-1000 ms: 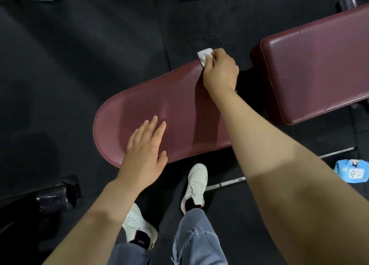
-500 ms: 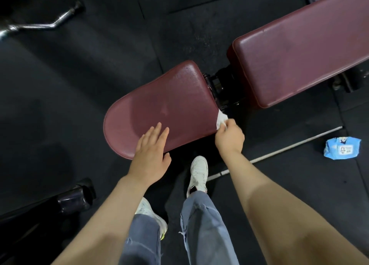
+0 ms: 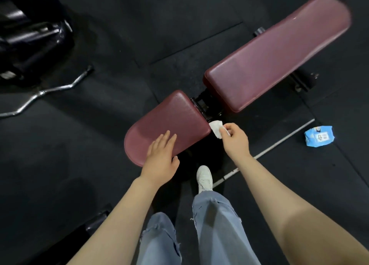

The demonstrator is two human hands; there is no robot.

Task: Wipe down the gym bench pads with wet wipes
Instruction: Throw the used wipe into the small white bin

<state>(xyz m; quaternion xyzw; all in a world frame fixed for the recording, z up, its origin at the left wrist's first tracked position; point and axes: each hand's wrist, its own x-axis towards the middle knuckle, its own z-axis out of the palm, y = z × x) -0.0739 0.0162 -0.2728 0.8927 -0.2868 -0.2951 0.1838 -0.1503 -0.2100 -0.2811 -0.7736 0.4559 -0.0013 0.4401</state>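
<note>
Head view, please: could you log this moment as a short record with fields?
left hand: flat on seat pad, fingers straight
right hand: pinches wet wipe at the seat pad's near right corner
back pad: untouched, beyond the hinge gap
wipes pack: blue, on floor to the right
curl bar: on floor, left

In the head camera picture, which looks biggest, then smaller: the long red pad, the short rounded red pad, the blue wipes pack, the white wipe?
1. Long red pad
2. Short rounded red pad
3. Blue wipes pack
4. White wipe
</note>
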